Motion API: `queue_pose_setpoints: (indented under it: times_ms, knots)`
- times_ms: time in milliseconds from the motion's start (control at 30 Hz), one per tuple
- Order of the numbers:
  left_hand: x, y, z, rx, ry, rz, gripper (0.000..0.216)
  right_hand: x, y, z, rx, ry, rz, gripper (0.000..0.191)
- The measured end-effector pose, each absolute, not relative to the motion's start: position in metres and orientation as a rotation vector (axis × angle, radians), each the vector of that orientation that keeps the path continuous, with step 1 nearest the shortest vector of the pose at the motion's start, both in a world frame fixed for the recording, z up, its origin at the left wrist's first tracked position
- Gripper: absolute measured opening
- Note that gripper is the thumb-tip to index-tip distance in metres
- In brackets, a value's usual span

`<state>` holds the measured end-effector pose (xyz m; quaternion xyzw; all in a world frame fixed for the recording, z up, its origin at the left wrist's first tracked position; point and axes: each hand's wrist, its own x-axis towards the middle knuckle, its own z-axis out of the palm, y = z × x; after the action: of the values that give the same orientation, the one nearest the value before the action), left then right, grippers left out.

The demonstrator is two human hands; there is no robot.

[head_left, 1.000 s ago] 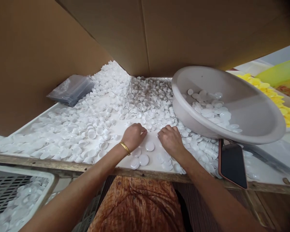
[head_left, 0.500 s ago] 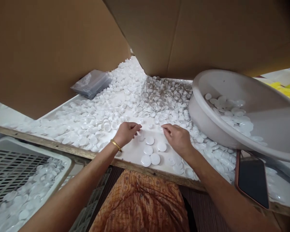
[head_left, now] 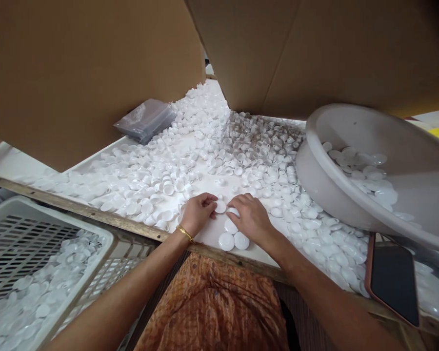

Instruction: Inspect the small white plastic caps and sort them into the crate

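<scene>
My left hand (head_left: 199, 212) lies knuckles up on the white tabletop (head_left: 208, 233), near its wooden front edge. The fingers are curled in narrow, and thumb and fingertips pinch the rim of a white cap (head_left: 220, 206). My right hand (head_left: 252, 220) sits just beside it, fingers bent down and tips close to that same cap. I cannot tell whether this hand holds anything of its own. The cap is between my two hands, low on the table surface.

Just in front of my wrists three flat caps (head_left: 233, 240) lie face down, close together. A gold bangle (head_left: 185, 233) circles my left wrist. Beyond my fingers the loose caps (head_left: 205, 156) spread thick across the table, up to the cardboard sheets (head_left: 76, 73) standing at the back. A clear plastic bag (head_left: 146, 119) lies at the far left of that spread.

To my right a tilted grey basin (head_left: 314, 180) rests on the caps, with more caps inside. A dark phone (head_left: 393, 278) lies below it at the table's edge. Low on my left a white slotted crate (head_left: 40, 234) holds caps too
</scene>
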<state>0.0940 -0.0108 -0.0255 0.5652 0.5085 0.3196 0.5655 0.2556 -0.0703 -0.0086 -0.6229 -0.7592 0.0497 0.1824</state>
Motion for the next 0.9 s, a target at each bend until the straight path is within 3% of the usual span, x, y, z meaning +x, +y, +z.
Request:
queue_pose_setpoints:
  times_ms: [467, 900]
  knots:
    - [0.102, -0.002, -0.028, 1.439, 1.18, 0.674, 0.011, 0.245, -0.074, -0.009, -1.521, -2.356, -0.178, 0.023]
    - [0.103, 0.0, -0.001, 1.112, 1.125, 0.433, 0.023, 0.24, -0.07, -0.011, -1.455, -2.346, -0.08, 0.019]
